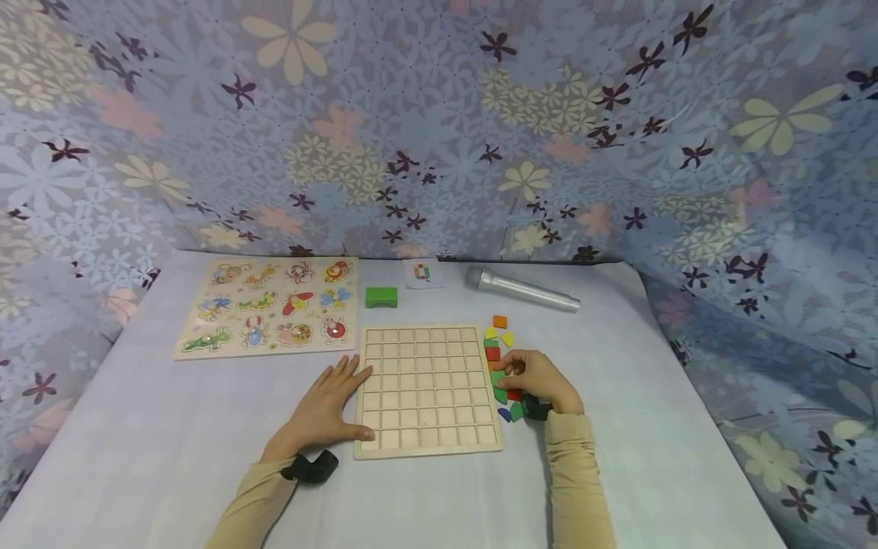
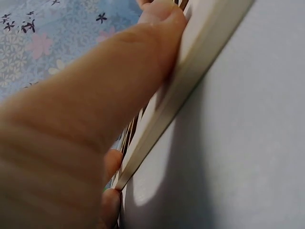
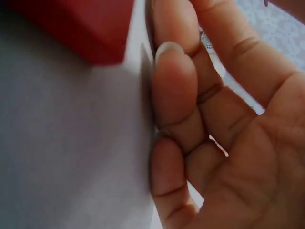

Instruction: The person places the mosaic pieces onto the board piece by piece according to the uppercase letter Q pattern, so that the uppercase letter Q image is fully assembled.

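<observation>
My left hand (image 1: 325,408) rests with spread fingers on the left edge of a wooden grid board (image 1: 425,453). Its thumb (image 2: 138,62) lies over the board's pale rim in the left wrist view. Beside the board's right edge, my right hand (image 1: 538,377) reaches over small coloured blocks, its thumb and index finger around a green block (image 1: 498,377). I cannot tell whether they pinch it. A red block (image 3: 95,28) sits close to the curled fingers (image 3: 174,90) in the right wrist view. Red block (image 1: 492,354) and orange block (image 1: 500,322) lie farther up.
An insect picture puzzle (image 1: 274,305) lies at the back left, with a green arch block (image 1: 381,297) to its right. Behind the board are a small pattern card (image 1: 422,273) and a silver microphone (image 1: 524,290). A floral cloth (image 1: 439,130) hangs behind the white table (image 1: 171,427).
</observation>
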Demonstrator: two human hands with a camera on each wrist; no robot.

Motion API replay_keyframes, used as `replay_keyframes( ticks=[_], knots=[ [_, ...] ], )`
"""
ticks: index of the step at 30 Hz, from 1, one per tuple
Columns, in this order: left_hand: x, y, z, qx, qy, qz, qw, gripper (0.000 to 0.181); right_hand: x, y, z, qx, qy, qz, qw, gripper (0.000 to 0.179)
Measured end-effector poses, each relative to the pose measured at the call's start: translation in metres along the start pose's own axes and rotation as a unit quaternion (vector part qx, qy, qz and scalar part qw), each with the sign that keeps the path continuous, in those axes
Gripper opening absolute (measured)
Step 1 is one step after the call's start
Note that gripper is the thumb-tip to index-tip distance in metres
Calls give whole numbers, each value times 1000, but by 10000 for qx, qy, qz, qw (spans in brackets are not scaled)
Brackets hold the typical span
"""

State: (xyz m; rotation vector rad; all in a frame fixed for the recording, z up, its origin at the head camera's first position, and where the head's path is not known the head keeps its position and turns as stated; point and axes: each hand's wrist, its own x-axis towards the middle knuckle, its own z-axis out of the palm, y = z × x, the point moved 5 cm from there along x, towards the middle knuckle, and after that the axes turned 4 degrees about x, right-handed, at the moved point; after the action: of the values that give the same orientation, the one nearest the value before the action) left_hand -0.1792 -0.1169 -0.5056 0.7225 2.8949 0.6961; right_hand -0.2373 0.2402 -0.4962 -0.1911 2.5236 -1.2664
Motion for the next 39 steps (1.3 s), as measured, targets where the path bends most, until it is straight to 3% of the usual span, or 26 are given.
replay_keyframes(
  ticks=[5,11,15,20,25,33,39],
  knots=[
    [0,-2,3,57,-44,-4,10000,109,1,-2,-3,62,35,-3,10000,18],
    [0,-2,2,-13,-86,-87,9999,108,8,-5,-6,564,604,246,9963,21],
    [-1,-1,2,41,-59,-75,9999,108,18,-15,5,1210,871,340,9882,25],
    [0,-2,2,-15,-93,-101,9999,110,32,-37,28,1445,963,243,9845,18],
    [1,-3,2,-101,-101,-92,9999,110,37,-55,50,1337,922,58,9867,13],
    [1,-3,1,-69,-96,-32,9999,109,37,-68,69,236,931,-261,9950,5],
    [1,-3,-1,-105,-86,-60,9999,109,37,-67,71,238,773,-373,9960,8]
  ],
)
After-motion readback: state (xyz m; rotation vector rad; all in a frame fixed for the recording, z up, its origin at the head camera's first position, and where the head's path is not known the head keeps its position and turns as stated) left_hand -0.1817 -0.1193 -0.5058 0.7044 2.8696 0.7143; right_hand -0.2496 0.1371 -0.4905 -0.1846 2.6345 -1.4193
